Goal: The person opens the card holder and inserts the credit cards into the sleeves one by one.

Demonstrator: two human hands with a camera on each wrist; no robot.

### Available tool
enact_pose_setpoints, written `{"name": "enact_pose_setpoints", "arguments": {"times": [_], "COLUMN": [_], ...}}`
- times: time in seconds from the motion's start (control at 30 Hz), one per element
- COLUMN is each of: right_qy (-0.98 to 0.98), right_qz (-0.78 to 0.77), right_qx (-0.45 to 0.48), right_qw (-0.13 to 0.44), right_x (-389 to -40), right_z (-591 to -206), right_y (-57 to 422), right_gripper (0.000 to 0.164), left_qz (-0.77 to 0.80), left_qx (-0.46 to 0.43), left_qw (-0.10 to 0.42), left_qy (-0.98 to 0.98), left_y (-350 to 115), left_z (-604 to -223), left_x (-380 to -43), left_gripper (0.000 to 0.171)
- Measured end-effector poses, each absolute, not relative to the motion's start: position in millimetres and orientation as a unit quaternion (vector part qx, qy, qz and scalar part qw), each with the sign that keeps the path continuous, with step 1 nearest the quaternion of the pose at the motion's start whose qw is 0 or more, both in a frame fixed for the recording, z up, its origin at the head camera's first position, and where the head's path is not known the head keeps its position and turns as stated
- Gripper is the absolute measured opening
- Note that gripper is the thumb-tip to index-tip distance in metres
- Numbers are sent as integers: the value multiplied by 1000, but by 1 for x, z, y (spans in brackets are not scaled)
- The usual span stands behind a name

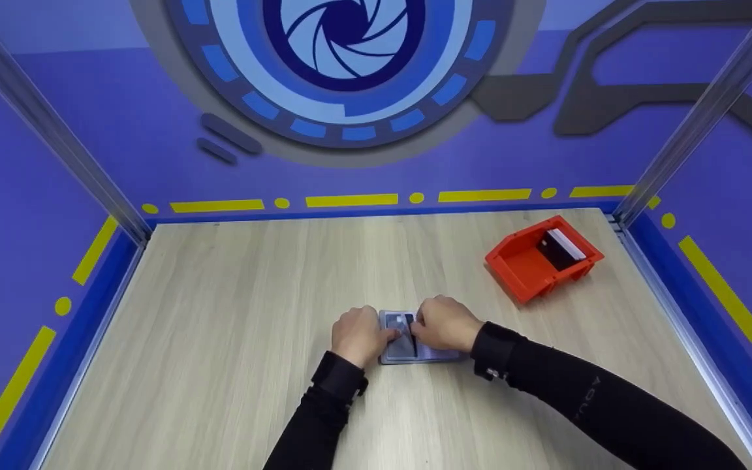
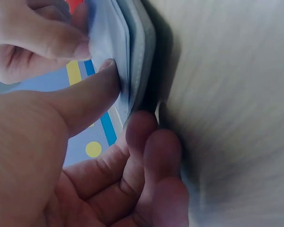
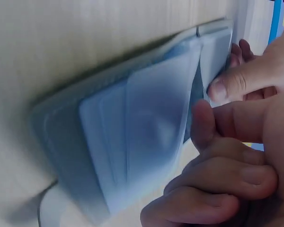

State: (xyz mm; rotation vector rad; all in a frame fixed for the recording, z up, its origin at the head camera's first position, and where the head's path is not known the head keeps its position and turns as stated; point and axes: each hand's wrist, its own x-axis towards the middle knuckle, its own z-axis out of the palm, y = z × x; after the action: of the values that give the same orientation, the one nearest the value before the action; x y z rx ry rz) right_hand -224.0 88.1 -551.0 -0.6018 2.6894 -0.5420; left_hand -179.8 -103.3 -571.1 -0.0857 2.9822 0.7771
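A grey card holder point(image 1: 402, 356) with clear plastic sleeves point(image 3: 156, 118) lies spread open on the wooden table, its stitched border showing in both wrist views. My left hand point(image 1: 358, 336) grips its left side; the thumb point(image 2: 102, 87) presses on the sleeves while the other fingers curl at the outer edge. At the middle of the holder, my right hand point(image 1: 444, 323) has its fingers curled, with a fingertip point(image 3: 203, 125) and the thumb area right at the edge of a clear sleeve. A dark gap shows between the two halves there.
An orange-red bin point(image 1: 519, 267) stands at the back right of the table point(image 1: 252, 294), with a black and white item point(image 1: 562, 249) inside it. Blue-purple printed panels point(image 1: 350, 176) and metal posts point(image 1: 696, 111) enclose the table at the back and sides.
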Motion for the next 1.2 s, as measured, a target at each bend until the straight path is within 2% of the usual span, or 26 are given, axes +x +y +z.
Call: {"name": "enact_pose_setpoints", "arguments": {"times": [0.2, 0.27, 0.47, 0.8, 0.97, 1.2], "right_qy": [961, 966, 970, 982, 981, 980], "right_qz": [-174, -174, -188, -170, -181, -192], "right_qx": [-183, -165, -121, -78, -48, -22], "right_qw": [111, 100, 99, 30, 43, 51], "right_x": [-247, -259, -298, -339, -350, -362], "right_z": [-531, -523, -505, -509, -513, -504], "right_y": [107, 118, 159, 205, 220, 237], "right_gripper": [25, 23, 28, 30, 33, 39], "left_qz": [259, 260, 270, 266, 263, 262], "left_qx": [-36, -37, -45, -44, -38, -37], "left_qw": [29, 29, 48, 41, 39, 36], "left_qy": [965, 964, 961, 962, 963, 964], "left_y": [-103, -103, -103, -104, -103, -103], "left_z": [-572, -572, -572, -571, -571, -571], "left_x": [-180, -180, -179, -178, -178, -180], "left_gripper": [61, 60, 59, 51, 57, 55]}}
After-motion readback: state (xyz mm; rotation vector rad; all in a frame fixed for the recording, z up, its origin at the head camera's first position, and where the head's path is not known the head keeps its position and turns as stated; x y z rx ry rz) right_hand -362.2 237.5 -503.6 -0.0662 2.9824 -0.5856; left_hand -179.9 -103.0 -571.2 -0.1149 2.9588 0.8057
